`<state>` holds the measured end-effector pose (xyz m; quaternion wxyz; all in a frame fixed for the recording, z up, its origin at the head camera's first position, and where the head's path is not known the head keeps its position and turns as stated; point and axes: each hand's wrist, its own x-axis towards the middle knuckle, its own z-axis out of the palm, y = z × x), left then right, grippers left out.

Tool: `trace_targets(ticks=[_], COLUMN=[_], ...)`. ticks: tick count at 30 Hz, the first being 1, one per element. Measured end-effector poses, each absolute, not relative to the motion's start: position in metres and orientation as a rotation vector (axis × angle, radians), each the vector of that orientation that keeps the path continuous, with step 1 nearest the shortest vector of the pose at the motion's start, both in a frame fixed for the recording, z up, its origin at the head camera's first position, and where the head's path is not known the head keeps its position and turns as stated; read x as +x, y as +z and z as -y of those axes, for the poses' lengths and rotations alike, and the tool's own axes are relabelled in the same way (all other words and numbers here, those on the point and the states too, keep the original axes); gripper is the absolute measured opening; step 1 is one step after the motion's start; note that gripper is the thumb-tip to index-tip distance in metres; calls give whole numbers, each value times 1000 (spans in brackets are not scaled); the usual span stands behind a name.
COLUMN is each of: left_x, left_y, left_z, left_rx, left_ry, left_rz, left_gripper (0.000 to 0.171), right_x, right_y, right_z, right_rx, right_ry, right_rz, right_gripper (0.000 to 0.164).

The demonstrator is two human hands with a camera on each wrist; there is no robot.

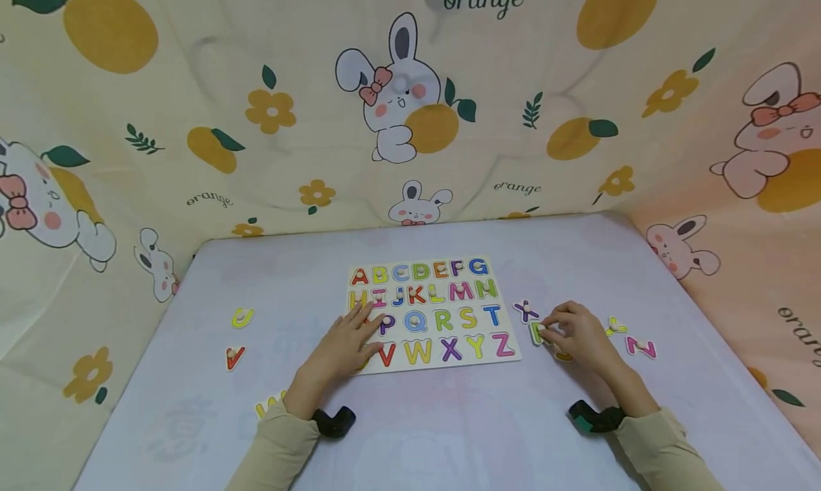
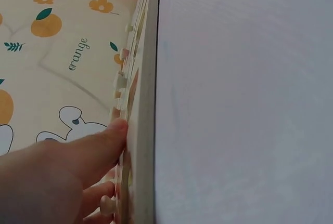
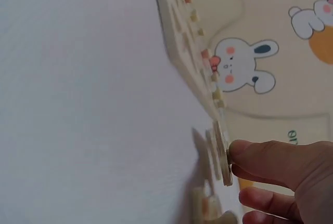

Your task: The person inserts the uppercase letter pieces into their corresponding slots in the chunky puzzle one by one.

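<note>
A white alphabet puzzle board (image 1: 426,368) lies on the table. Knobbed letters fill its upper rows, and the P and Q (image 1: 415,321) also carry knobs. My left hand (image 1: 343,341) rests on the board's lower left part, its fingers spread and covering some letters. In the left wrist view the thumb (image 2: 106,140) lies along the board's edge. My right hand (image 1: 580,334) pinches a green letter piece (image 1: 536,333) between thumb and fingertips, just right of the board. The right wrist view shows that wooden piece (image 3: 222,154) edge-on, tilted up at the fingertips.
Right of the board lie a purple X (image 1: 526,311), a yellow piece (image 1: 564,356) partly under the hand, a yellow Y (image 1: 616,326) and a pink Z (image 1: 641,346). On the left lie a yellow U (image 1: 242,318), a red V (image 1: 234,358) and a yellow W (image 1: 269,404), partly behind the sleeve.
</note>
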<state>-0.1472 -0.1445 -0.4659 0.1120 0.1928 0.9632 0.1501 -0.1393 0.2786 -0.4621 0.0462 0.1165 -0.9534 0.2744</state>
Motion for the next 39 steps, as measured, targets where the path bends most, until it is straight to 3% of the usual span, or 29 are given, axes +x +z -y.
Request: trace_targets(ticks=[21, 39], left_x=[-148, -149], left_y=[-468, -466], left_z=[145, 146], left_rx=[540, 556], left_ry=[438, 461], left_rz=[-2850, -2844], left_gripper=[51, 50], right_x=[-156, -178], right_y=[-459, -470], right_z=[-233, -161], right_rx=[439, 478], right_ry=[918, 1003], right_rz=[2818, 2873], right_gripper=[9, 13])
